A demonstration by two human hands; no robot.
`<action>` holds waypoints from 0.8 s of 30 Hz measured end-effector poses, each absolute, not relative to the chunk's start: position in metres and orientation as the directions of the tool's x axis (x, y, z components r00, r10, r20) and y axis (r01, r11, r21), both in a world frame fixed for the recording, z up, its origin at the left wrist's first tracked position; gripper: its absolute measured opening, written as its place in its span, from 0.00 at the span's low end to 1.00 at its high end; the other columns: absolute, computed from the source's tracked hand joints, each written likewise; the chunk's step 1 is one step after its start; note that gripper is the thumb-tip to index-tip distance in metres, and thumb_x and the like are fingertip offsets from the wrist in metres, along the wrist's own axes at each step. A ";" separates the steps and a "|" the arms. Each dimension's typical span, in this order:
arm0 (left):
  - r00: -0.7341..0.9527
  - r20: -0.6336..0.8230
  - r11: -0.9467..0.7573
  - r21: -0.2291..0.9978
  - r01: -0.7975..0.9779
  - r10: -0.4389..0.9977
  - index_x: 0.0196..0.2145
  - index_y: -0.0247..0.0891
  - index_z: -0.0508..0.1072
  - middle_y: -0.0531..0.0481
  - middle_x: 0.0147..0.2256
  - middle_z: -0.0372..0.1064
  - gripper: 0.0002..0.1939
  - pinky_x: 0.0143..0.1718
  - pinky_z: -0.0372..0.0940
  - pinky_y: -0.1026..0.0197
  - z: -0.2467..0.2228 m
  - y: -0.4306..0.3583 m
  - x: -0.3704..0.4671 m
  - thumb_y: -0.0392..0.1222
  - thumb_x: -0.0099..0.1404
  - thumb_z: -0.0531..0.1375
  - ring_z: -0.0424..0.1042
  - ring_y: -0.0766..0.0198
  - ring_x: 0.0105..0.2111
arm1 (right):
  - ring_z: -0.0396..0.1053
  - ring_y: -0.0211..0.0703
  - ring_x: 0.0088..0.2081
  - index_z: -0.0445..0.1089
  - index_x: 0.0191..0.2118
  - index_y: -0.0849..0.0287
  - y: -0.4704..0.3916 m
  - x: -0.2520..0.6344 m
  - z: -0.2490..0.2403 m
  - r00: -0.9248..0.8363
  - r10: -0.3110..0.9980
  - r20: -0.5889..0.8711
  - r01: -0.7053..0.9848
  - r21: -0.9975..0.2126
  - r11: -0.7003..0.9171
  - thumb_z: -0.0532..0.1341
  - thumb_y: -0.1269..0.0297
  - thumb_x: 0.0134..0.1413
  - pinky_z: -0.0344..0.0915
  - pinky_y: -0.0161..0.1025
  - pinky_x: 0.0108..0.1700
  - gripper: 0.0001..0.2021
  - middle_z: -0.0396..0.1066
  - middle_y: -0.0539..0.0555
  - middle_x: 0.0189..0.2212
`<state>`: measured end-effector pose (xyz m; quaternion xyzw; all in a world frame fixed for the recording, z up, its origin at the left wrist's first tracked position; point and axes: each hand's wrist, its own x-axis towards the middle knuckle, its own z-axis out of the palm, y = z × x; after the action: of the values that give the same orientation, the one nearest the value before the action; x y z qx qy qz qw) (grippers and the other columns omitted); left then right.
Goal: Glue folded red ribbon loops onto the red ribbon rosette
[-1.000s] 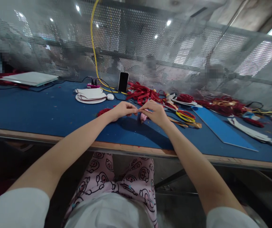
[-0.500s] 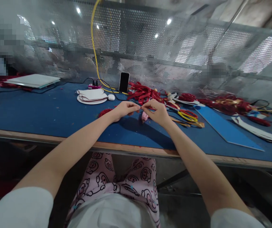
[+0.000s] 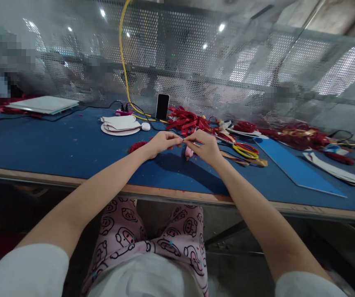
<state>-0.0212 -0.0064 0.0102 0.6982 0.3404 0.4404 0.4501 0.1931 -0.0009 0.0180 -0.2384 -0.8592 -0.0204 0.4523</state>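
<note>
Over the blue table (image 3: 81,144), my left hand (image 3: 165,142) and my right hand (image 3: 204,145) meet fingertip to fingertip. Both are closed in a pinch; whatever sits between the fingers is too small and hidden to name. Under my right hand lies a pink glue gun (image 3: 189,152), its dark nozzle pointing toward me and its rear part covered. A dark red fuzzy bundle (image 3: 137,146) lies beside my left wrist, partly hidden by it. Scissors with red and yellow handles (image 3: 246,151) rest to the right of my right hand, near strips of gold ribbon (image 3: 258,162).
Behind my hands are a heap of red ribbon (image 3: 188,120), an upright phone (image 3: 162,107) and a stack of white pieces (image 3: 121,125). A blue board (image 3: 292,165) and white strips (image 3: 335,170) lie at right. A perforated metal screen (image 3: 180,62) closes the back.
My hands stay pinched together at nearly the same spot, with only a slight shift of the fingers. My legs have moved a little; the things on the table have not moved.
</note>
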 end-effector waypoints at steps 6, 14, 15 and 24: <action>0.333 0.284 -0.319 0.946 0.054 0.899 0.35 0.33 0.80 0.44 0.35 0.79 0.19 0.28 0.57 0.64 0.009 -0.002 -0.020 0.54 0.61 0.65 0.63 0.71 0.25 | 0.73 0.46 0.36 0.77 0.38 0.53 0.000 0.194 0.018 -0.442 0.410 0.798 0.445 -0.201 0.873 0.62 0.59 0.64 0.70 0.46 0.41 0.07 0.78 0.54 0.33; 0.296 0.384 -0.416 0.908 0.052 0.875 0.41 0.33 0.82 0.46 0.32 0.78 0.22 0.31 0.59 0.63 0.008 -0.004 -0.022 0.52 0.54 0.72 0.66 0.68 0.28 | 0.71 0.43 0.33 0.75 0.34 0.55 0.000 0.192 0.016 -0.434 0.400 0.807 0.430 -0.205 0.879 0.63 0.64 0.60 0.68 0.42 0.38 0.04 0.76 0.53 0.30; 0.295 0.393 -0.427 0.902 0.061 0.871 0.40 0.32 0.83 0.46 0.32 0.78 0.22 0.31 0.59 0.63 0.008 -0.005 -0.022 0.53 0.54 0.72 0.66 0.68 0.28 | 0.71 0.43 0.32 0.75 0.33 0.55 0.000 0.192 0.016 -0.436 0.411 0.800 0.432 -0.214 0.876 0.63 0.64 0.60 0.68 0.42 0.38 0.05 0.75 0.53 0.30; 0.455 0.364 -0.491 0.849 0.197 0.813 0.36 0.33 0.77 0.50 0.28 0.72 0.17 0.30 0.59 0.63 0.006 -0.004 -0.022 0.52 0.69 0.60 0.65 0.69 0.25 | 0.71 0.42 0.32 0.74 0.34 0.55 0.000 0.192 0.014 -0.493 0.431 0.756 0.426 -0.222 0.877 0.63 0.63 0.60 0.68 0.42 0.37 0.04 0.74 0.52 0.29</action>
<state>-0.0220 -0.0041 0.0064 0.7630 0.3307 0.4039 0.3811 0.1917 -0.0004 0.0135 -0.2480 -0.8641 0.0026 0.4380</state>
